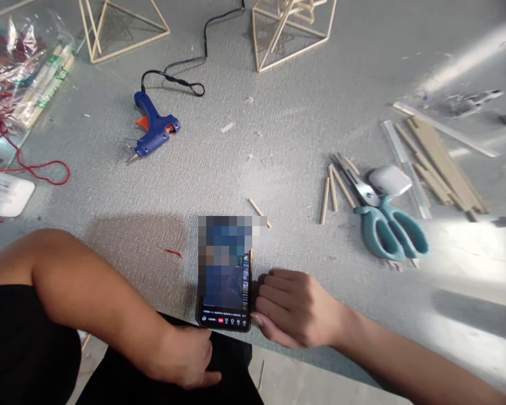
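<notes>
A phone [225,319] with a lit screen lies at the table's near edge, its upper part blurred out. My right hand [290,306] rests on the table just right of it, fingers curled into a loose fist, with nothing seen inside. Over my lap, below the phone's lower left corner, is my left hand [185,354]; its fingers are bent in and partly hidden, and no held object shows. Beyond the phone's top lies a short wooden stick [259,212]. A bit of red thread [174,253] sits to the left.
A blue glue gun [156,129] with a black cord [206,42] lies farther back. Wooden stick frames [130,45] stand at the far side. Teal-handled scissors [388,225], a white case [390,180] and sticks [442,163] are right; plastic bags [25,62] and red string [46,164] left.
</notes>
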The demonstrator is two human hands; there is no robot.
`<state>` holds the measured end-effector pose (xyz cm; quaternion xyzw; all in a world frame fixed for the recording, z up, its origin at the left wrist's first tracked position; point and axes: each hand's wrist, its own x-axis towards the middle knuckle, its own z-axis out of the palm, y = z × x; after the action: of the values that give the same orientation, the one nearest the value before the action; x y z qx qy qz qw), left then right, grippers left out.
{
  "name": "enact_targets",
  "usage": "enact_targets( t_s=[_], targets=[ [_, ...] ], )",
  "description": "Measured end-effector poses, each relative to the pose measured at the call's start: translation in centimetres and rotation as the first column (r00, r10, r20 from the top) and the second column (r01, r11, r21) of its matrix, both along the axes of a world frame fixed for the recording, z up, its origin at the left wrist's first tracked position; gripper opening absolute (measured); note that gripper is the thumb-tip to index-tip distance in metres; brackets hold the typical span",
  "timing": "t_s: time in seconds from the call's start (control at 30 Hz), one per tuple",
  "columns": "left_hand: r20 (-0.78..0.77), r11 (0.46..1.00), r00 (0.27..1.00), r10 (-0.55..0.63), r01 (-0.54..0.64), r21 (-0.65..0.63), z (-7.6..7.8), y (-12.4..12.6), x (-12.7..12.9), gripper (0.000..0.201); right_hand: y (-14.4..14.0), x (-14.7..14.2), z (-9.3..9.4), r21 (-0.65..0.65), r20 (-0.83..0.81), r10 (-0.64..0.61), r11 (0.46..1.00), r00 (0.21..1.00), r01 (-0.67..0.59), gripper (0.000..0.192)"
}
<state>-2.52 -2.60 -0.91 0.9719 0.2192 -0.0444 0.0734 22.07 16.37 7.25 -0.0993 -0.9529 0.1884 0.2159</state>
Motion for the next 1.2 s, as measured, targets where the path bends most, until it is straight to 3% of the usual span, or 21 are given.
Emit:
enact_targets(
  t_s=[0.03, 0.1, 0.27, 0.43, 0.63, 0.9, 1.1, 1.2],
  targets=[
    [0.062, 0.988, 0.986, -0.155, 0.156, -0.006, 0.3, 0.4, -0.1, 0.057, 0.0, 0.0, 0.0, 0.0, 0.001, -0.001, 1.0, 1.0, 0.001, 0.04],
    [0.077, 0.955, 0.953, -0.295, 0.296, 0.0, 0.8, 1.0, -0.1, 0.065, 0.0, 0.0, 0.0, -0.003, 0.005, 0.0, 1.0, 1.0, 0.0, 0.039],
    [0.081, 0.964, 0.961, -0.266, 0.266, 0.016, 0.6, 0.9, 0.1, 0.065, 0.0, 0.1, 0.0, -0.001, 0.006, 0.003, 1.0, 1.0, -0.003, 0.038],
    [-0.03, 0.944, 0.945, -0.326, 0.327, 0.053, 0.2, 0.5, 0.3, 0.07, -0.1, 0.0, -0.1, -0.007, 0.004, -0.002, 1.0, 1.0, 0.002, 0.039],
    [0.05, 0.953, 0.955, -0.293, 0.288, 0.089, 0.5, 0.9, 0.1, 0.066, -0.1, 0.0, -0.1, -0.015, -0.007, -0.005, 1.0, 1.0, 0.005, 0.04],
    [0.02, 0.95, 0.949, -0.313, 0.313, -0.008, 1.3, 1.7, 0.1, 0.077, 0.0, 0.0, 0.0, -0.012, -0.008, -0.005, 1.0, 1.0, 0.004, 0.039],
    [0.115, 0.949, 0.952, -0.283, 0.295, -0.107, 0.2, 1.2, 0.2, 0.074, 0.1, -0.1, 0.2, -0.017, -0.071, -0.002, 1.0, 0.997, 0.0, 0.039],
    [0.05, 0.925, 0.942, -0.331, 0.334, -0.183, 0.0, 1.2, 0.3, 0.077, 0.1, 0.1, 0.1, -0.043, -0.097, 0.009, 0.999, 0.995, -0.013, 0.037]
  ],
)
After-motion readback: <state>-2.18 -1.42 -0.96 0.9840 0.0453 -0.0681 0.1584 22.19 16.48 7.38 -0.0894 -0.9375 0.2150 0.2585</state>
